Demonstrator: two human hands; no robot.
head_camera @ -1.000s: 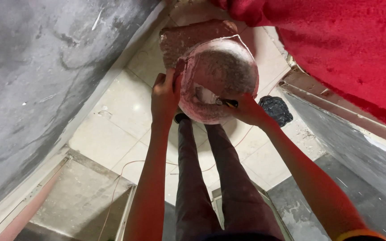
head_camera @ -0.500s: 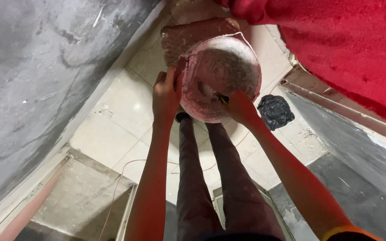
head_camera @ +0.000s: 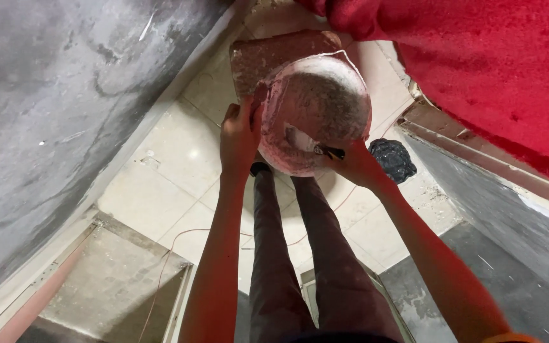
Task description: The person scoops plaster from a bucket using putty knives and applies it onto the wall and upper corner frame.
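Both my hands are on a round, plaster-crusted bowl held up over the tiled floor.

My left hand is closed on the left rim of the bowl; my right hand pinches a small dark tool against the bowl's lower right rim. A reddish board lies just behind the bowl, red cloth hangs at right, and a dark lump sits on the floor near my right hand.

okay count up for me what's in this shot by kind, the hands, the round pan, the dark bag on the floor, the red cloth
Hands: 2, left hand and right hand
Round pan: 1
Dark bag: 1
Red cloth: 1
Total: 5
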